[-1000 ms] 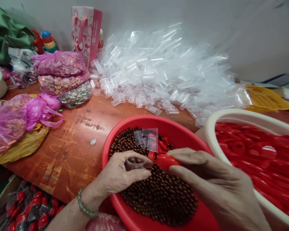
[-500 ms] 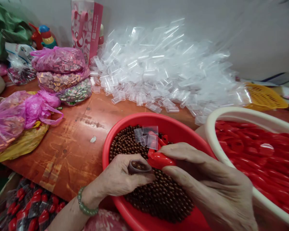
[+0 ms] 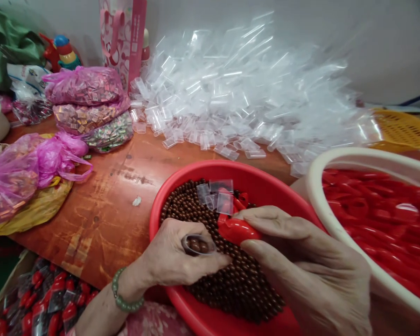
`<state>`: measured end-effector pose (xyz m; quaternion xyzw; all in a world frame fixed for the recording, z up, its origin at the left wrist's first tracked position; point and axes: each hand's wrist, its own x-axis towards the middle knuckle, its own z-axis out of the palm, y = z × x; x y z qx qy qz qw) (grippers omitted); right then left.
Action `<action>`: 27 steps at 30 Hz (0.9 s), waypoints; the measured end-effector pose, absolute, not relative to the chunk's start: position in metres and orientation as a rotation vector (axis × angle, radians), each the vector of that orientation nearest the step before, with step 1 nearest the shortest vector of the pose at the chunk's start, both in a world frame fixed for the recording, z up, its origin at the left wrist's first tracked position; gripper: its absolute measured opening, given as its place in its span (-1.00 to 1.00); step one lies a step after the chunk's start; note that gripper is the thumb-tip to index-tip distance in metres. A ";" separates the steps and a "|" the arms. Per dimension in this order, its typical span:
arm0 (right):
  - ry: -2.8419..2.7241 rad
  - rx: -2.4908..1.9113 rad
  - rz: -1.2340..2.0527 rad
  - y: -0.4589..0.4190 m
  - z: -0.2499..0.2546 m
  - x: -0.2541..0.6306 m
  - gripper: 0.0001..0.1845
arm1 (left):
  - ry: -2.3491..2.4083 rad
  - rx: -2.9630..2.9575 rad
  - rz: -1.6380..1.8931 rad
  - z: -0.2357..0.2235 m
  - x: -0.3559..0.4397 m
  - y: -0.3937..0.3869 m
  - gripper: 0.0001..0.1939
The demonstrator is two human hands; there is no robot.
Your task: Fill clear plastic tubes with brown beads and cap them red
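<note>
My left hand [image 3: 182, 254] is wrapped round a clear plastic sleeve [image 3: 198, 244] with brown balls inside, its open end facing up. Between the thumb and fingers of my right hand [image 3: 311, 261] is a glossy red plastic cap [image 3: 238, 231], a short distance right of the sleeve and apart from it. Both hands are over a red basin [image 3: 266, 179] of small brown balls [image 3: 238, 289]. Several empty clear sleeves [image 3: 225, 203] and a few red pieces lie on the balls just behind the cap.
A large heap of clear sleeves [image 3: 238, 93] lies against the wall. At right stands a white tub [image 3: 317, 186] of red caps [image 3: 378, 210], with a yellow basket [image 3: 402, 128] behind. Pink bags [image 3: 87, 86] sit at left. A box of filled, red-capped packs [image 3: 49, 298] is at lower left.
My left hand has tilted the sleeve slightly, and more of the balls inside show. The right hand keeps its hold on the red cap. The view has shifted a little.
</note>
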<state>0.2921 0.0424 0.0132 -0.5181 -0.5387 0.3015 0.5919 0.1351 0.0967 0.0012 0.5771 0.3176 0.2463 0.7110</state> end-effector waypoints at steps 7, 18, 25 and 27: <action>-1.296 -1.193 0.709 0.040 0.014 0.288 -0.67 | 0.714 1.240 0.547 -0.005 0.135 0.091 -0.60; -1.449 -1.174 0.748 0.040 0.017 0.273 -0.63 | 0.666 1.177 0.506 -0.010 0.134 0.091 -0.52; -1.426 -1.262 0.650 0.044 0.012 0.270 -0.71 | 0.568 1.027 0.470 -0.016 0.135 0.097 -0.63; -1.412 -1.293 0.605 0.046 0.010 0.271 -0.75 | 0.523 0.942 0.445 -0.017 0.137 0.098 -0.68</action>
